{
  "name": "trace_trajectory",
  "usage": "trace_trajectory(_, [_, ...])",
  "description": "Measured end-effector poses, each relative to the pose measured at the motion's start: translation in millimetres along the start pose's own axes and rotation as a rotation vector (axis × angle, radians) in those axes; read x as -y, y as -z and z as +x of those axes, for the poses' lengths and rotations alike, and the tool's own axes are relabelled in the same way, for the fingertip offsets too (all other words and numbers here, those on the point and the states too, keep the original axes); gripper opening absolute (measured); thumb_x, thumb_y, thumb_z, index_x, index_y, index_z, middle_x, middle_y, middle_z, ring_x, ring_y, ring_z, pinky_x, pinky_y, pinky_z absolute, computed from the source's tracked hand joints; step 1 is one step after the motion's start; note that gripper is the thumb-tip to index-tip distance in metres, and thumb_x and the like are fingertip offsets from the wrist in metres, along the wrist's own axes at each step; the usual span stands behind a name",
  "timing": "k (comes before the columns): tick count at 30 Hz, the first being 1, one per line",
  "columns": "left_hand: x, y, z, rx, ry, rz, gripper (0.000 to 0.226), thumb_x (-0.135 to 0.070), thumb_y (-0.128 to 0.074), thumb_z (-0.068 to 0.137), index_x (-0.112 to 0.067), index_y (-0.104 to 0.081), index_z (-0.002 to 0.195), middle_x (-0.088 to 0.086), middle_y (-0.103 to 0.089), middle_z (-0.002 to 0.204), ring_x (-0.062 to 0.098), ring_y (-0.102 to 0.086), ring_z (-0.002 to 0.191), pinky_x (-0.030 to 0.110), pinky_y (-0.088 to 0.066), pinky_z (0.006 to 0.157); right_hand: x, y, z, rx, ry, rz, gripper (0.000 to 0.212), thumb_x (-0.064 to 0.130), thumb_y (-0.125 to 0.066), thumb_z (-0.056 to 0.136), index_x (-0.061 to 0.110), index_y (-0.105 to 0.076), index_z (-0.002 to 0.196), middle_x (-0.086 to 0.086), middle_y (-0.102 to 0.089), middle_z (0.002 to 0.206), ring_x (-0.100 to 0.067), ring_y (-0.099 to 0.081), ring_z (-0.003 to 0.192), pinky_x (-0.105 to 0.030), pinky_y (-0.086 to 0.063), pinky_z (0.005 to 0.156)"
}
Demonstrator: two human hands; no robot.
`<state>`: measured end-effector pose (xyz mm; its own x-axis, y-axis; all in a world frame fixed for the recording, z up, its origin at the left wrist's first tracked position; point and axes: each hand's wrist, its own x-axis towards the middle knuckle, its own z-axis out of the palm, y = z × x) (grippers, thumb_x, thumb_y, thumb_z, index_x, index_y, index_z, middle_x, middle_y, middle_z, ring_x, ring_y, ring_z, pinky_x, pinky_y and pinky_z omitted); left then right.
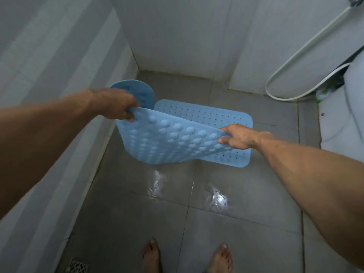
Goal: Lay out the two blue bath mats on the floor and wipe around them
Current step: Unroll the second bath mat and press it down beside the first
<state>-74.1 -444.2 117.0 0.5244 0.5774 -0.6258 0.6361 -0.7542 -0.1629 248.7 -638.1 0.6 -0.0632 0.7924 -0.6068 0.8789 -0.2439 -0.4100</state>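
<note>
A blue bath mat (169,140) hangs in the air above the floor, its suction-cup underside facing me. My left hand (120,107) is shut on its upper left edge, and my right hand (238,137) is shut on its right edge. The mat's far end (137,91) curls up behind my left hand. Under and behind it, the second blue bath mat (206,113) lies flat on the grey tiles, holes up, partly hidden by the held one.
The grey tile floor (236,194) is wet and shiny in front of my bare feet (151,257). White tiled walls close in at left and back. A shower hose (283,95) loops at right beside a white toilet (342,119). A floor drain (77,266) sits at bottom left.
</note>
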Motion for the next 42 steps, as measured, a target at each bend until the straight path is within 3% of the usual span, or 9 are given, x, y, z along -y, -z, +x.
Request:
trace_trajectory(5, [24.2, -65.0, 12.9, -0.084, 0.073, -0.083, 0.031, -0.024, -0.06, 0.085, -0.012, -0.066, 0.112, 0.012, -0.069, 0.111, 0.031, -0.065, 0.104, 0.037, -0.053, 0.087, -2.9, 5.3, -16.8, -0.218, -0.043, -0.024, 0.033, 0.06, -0.048, 0.097, 0.042, -0.061, 0.122, 0.005, -0.069, 0.12, -0.027, -0.061, 0.114, -0.042, -0.047, 0.098])
trace_trajectory(12, [39.0, -78.7, 23.5, -0.098, 0.033, -0.199, 0.029, -0.028, -0.065, 0.089, -0.012, -0.067, 0.112, 0.016, -0.07, 0.108, 0.031, -0.066, 0.1, 0.033, -0.05, 0.082, -7.2, 20.7, -54.9, -0.326, -0.165, -0.142, 0.063, 0.085, -0.043, 0.083, 0.03, -0.063, 0.106, 0.0, -0.068, 0.069, -0.028, -0.066, 0.078, -0.038, -0.054, 0.076])
trace_trajectory(18, [10.9, -99.8, 33.2, 0.417, 0.057, -0.394, 0.044, -0.048, -0.065, 0.089, -0.017, -0.066, 0.119, 0.002, -0.072, 0.104, 0.021, -0.068, 0.093, 0.036, -0.054, 0.089, -28.6, -28.1, -65.5, -0.075, -0.331, 0.068, 0.065, 0.081, -0.059, 0.074, 0.018, -0.074, 0.076, -0.012, -0.072, 0.073, -0.017, -0.061, 0.06, -0.026, -0.043, 0.057])
trace_trajectory(21, [-14.1, -120.0, 52.6, 0.77, 0.11, -0.509, 0.041, -0.038, -0.071, 0.086, -0.006, -0.07, 0.111, 0.011, -0.076, 0.099, 0.028, -0.072, 0.091, 0.036, -0.06, 0.079, -52.2, -73.9, -66.1, 0.071, -0.395, 0.117, 0.063, 0.081, -0.059, 0.075, 0.02, -0.071, 0.069, -0.004, -0.072, 0.074, -0.015, -0.063, 0.064, -0.028, -0.044, 0.062])
trace_trajectory(25, [-45.5, -153.9, 91.2, 0.93, 0.128, -0.499, 0.03, -0.031, -0.069, 0.089, -0.006, -0.072, 0.104, 0.014, -0.075, 0.102, 0.032, -0.071, 0.095, 0.045, -0.057, 0.087, -85.5, -122.9, -45.5, 0.191, -0.422, 0.128, 0.045, 0.074, -0.06, 0.081, 0.033, -0.065, 0.063, 0.016, -0.063, 0.077, -0.001, -0.059, 0.073, -0.028, -0.043, 0.077])
trace_trajectory(28, [-67.4, -191.7, 140.8, 0.768, 0.12, -0.475, 0.033, -0.029, -0.072, 0.087, -0.005, -0.071, 0.11, 0.014, -0.073, 0.11, 0.033, -0.069, 0.101, 0.049, -0.052, 0.096, -116.8, -155.0, -12.0, 0.192, -0.421, 0.074, 0.046, 0.083, -0.061, 0.068, 0.037, -0.067, 0.067, 0.013, -0.066, 0.081, -0.01, -0.063, 0.081, -0.03, -0.046, 0.085])
trace_trajectory(32, [-91.6, -251.4, 221.9, 0.354, 0.017, -0.188, 0.05, -0.048, -0.064, 0.09, -0.011, -0.064, 0.124, 0.008, -0.064, 0.128, 0.027, -0.06, 0.115, 0.042, -0.044, 0.105, -182.6, -203.1, 60.9, 0.04, -0.412, -0.014, 0.1, 0.105, -0.044, 0.045, 0.03, -0.071, 0.106, 0.0, -0.071, 0.113, -0.024, -0.064, 0.108, -0.039, -0.049, 0.097])
trace_trajectory(36, [-102.5, -304.9, 303.3, 0.004, 0.027, -0.12, 0.057, -0.061, -0.056, 0.089, -0.014, -0.06, 0.121, 0.012, -0.061, 0.125, 0.031, -0.057, 0.11, 0.043, -0.047, 0.095, -225.3, -235.9, 131.1, -0.155, -0.461, -0.224, 0.062, 0.074, -0.044, 0.091, 0.026, -0.058, 0.127, -0.013, -0.06, 0.132, -0.034, -0.056, 0.121, -0.042, -0.044, 0.094])
trace_trajectory(42, [-91.5, -376.5, 376.4, -0.036, 0.1, -0.15, 0.068, -0.067, -0.055, 0.086, -0.021, -0.047, 0.135, 0.011, -0.054, 0.136, 0.029, -0.055, 0.117, 0.039, -0.045, 0.095, -299.7, -286.1, 188.3, -0.228, -0.467, -0.183, 0.041, 0.063, -0.044, 0.097, 0.027, -0.055, 0.112, -0.011, -0.062, 0.121, -0.031, -0.057, 0.107, -0.039, -0.044, 0.087])
